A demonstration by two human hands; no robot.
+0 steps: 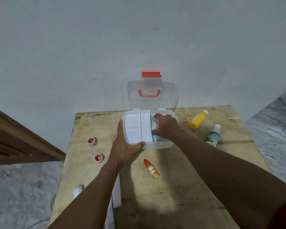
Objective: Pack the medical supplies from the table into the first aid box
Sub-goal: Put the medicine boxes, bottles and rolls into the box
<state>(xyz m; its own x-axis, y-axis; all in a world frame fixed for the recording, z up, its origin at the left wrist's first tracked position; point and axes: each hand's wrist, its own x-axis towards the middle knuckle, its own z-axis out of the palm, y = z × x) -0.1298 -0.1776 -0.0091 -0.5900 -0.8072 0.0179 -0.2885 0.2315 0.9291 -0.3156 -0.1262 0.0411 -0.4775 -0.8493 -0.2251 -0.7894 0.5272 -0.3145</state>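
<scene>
Box: see-through plastic first aid box [157, 145], open.
L hand [122, 146]: fingers curl round its corner.
R hand [168, 128]: inside, fingers bent, grip hidden.
Labels: blurry.

One box [157, 145], with one white tray [134, 128] in it. Left of the box, two red rolls: far roll [92, 141] and near roll [98, 158]. Three bottles: yellow bottle [198, 119] and white bottle [213, 135] right of the box, small red-capped bottle [151, 169] in front of it. Two hands at the box: left hand [124, 149], right hand [168, 128].
</scene>
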